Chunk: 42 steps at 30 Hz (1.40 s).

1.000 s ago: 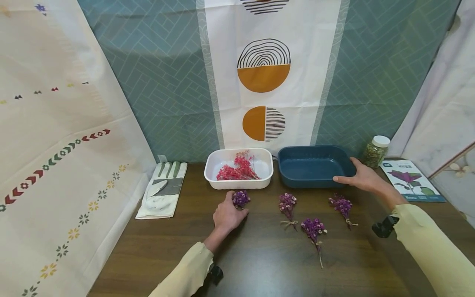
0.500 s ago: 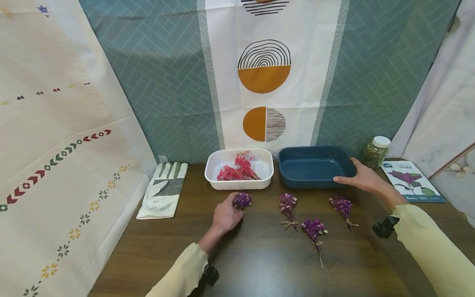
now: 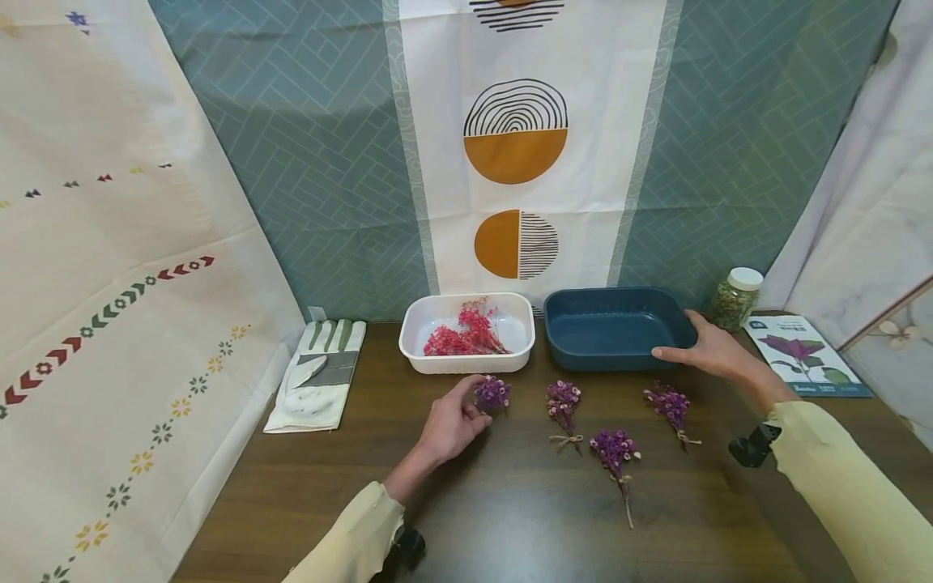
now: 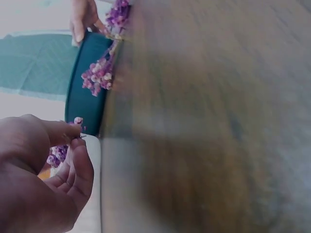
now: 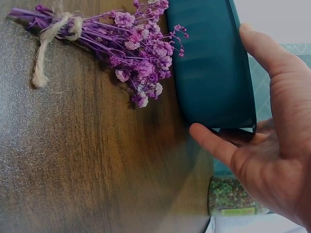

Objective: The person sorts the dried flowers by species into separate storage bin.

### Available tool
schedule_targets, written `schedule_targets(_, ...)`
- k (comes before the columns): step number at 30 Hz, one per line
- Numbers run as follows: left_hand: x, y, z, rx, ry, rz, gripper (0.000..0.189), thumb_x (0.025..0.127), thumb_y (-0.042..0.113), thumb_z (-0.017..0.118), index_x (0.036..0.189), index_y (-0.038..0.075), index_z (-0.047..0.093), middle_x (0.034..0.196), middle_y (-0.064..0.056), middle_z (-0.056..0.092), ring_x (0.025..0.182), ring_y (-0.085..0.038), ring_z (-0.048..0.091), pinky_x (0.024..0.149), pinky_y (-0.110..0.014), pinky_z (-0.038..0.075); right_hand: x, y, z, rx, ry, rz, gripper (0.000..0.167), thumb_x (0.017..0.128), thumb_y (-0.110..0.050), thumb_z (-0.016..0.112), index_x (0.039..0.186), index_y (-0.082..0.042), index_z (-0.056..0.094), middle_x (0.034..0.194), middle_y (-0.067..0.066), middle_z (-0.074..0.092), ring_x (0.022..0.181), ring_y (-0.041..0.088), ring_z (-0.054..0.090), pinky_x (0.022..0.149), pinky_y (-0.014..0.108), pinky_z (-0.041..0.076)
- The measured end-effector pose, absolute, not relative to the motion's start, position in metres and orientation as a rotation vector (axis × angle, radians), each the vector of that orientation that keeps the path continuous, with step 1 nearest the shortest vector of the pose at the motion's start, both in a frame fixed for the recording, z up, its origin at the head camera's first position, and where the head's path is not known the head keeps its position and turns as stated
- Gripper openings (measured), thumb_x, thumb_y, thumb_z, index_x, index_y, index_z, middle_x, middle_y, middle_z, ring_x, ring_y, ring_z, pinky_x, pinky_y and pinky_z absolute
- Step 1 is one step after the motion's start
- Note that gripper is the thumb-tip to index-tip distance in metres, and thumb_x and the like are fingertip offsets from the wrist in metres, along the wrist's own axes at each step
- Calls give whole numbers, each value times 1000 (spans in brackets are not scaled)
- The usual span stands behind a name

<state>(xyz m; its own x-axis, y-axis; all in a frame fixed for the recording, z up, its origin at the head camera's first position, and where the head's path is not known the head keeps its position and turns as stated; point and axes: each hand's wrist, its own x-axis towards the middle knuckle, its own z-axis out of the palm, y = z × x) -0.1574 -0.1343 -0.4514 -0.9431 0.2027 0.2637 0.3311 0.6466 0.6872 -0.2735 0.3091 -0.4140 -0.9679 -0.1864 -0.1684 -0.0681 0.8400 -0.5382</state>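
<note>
While the purple bunch (image 3: 492,393) served as the clock's centre in the head view, a white-and-grey glove (image 3: 317,376) lay at nine o'clock, well apart. At eight o'clock the left hand (image 3: 450,421) held that bunch in a narrow pinch of thumb and forefinger; most of the stem was hidden, and whether it touched the table (image 3: 525,526) could not be told. The likeliest trouble was here: too hard a squeeze could shed the small blossoms, too slack a one could drop the bunch.

At eleven o'clock, close by, sat the white basin (image 3: 437,362) with red sprigs (image 3: 470,334) inside; a low lift toward it could snag flower heads on its front wall. At three o'clock lay the twine-tied bunch (image 3: 564,402), which a sideways sweep could brush out of place, and at four the nearest bunch (image 3: 615,449). At two stood the blue basin (image 3: 605,360), its right end held by the right hand (image 3: 707,350), thumb and fingers spread wide around the corner.

At three, the rightmost bunch (image 3: 669,402) lay just before that basin; a pull toward six o'clock could crush its blossoms, and a shove toward three could jostle the lidded jar (image 3: 734,304) or the leaflet (image 3: 805,356).
</note>
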Motion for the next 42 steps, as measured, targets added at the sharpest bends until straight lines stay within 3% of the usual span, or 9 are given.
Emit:
schedule_targets(14, -175, -113, -427, -597, -2675, -1283, 61, 83, 4, 80, 138, 10, 55, 74, 4, 67, 63, -7, 61, 61, -26, 52, -273, 310, -414, -203, 2818, -806, 123, 87, -64, 66, 153, 13, -3, 149, 48, 13, 132, 65, 23, 101, 74, 28)
schedule_targets(34, -239, -44, -394, -664, -2718, -1235, 59, 88, 10, 77, 141, 15, 52, 74, 2, 65, 63, -10, 59, 57, -24, 49, -274, 310, -414, -189, 2829, -833, 123, 86, -64, 67, 152, 14, -1, 148, 48, 16, 131, 65, 25, 100, 74, 29)
schedule_targets(42, -265, -24, -396, -658, -2770, -1113, 59, 88, 13, 77, 142, 17, 53, 75, 1, 64, 66, -11, 60, 62, -23, 48, -275, 310, -417, -185, 2809, -869, 121, 86, -62, 68, 153, 13, 0, 148, 48, 16, 131, 65, 24, 100, 75, 28)
